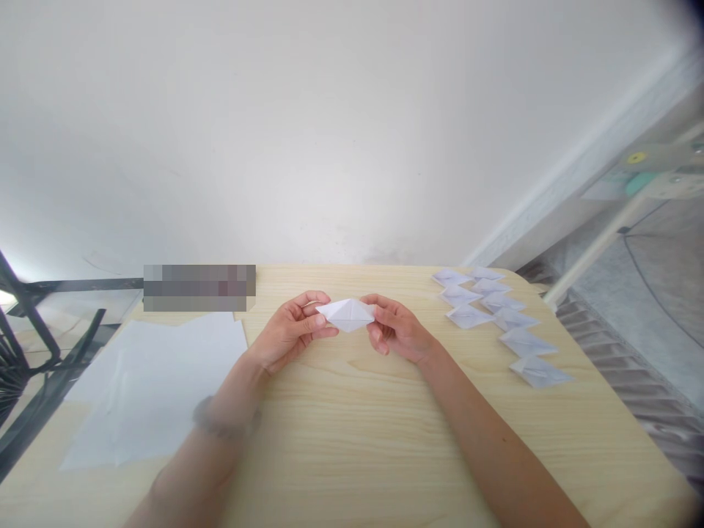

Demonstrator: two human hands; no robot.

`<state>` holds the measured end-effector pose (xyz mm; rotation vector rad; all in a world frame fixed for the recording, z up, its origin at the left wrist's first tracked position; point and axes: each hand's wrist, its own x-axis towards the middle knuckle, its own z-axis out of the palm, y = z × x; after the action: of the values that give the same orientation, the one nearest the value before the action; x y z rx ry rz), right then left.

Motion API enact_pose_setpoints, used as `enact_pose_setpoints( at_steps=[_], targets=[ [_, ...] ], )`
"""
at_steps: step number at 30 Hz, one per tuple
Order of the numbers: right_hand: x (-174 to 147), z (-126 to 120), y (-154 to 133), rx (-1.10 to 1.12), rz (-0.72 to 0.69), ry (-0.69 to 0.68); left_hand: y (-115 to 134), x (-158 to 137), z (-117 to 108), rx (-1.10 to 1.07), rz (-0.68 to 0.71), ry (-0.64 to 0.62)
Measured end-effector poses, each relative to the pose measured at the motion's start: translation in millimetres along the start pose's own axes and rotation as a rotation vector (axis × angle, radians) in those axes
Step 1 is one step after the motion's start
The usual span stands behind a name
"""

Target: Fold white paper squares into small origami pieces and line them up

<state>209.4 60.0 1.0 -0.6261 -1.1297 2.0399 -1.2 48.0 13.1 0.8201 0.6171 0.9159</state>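
Note:
A white folded paper boat (350,314) is held level between my two hands, above the middle of the wooden table. My left hand (294,328) pinches its left point between thumb and fingers. At the other end, my right hand (397,326) closes thumb and fingertips on the right point. A raised peak shows at the boat's centre, with a crease running down from it. The fingertips behind the paper are partly hidden.
Several similar folded paper boats (514,319) lie in two rows at the table's right side. White paper sheets (148,381) are stacked on the left. Behind them is a blurred-out object (198,287). A pale wall (341,132) rises beyond the wooden table (352,440).

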Motion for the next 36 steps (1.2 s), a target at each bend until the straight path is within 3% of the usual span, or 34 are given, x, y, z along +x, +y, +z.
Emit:
enact_pose_setpoints(
  at_steps=[15,22,36],
  targets=[
    [0.4,-1.3,0.7,-0.004,-0.002,0.032,-0.3,0.9,5.7,0.032,0.015,0.052],
    [-2.5,0.4,-0.7,0.022,0.004,-0.041,0.1,1.7,3.9,0.054,0.046,0.051],
    [1.9,0.9,0.0,0.054,-0.083,0.152,-0.1,1.2,3.9,0.163,0.073,0.029]
  ],
)
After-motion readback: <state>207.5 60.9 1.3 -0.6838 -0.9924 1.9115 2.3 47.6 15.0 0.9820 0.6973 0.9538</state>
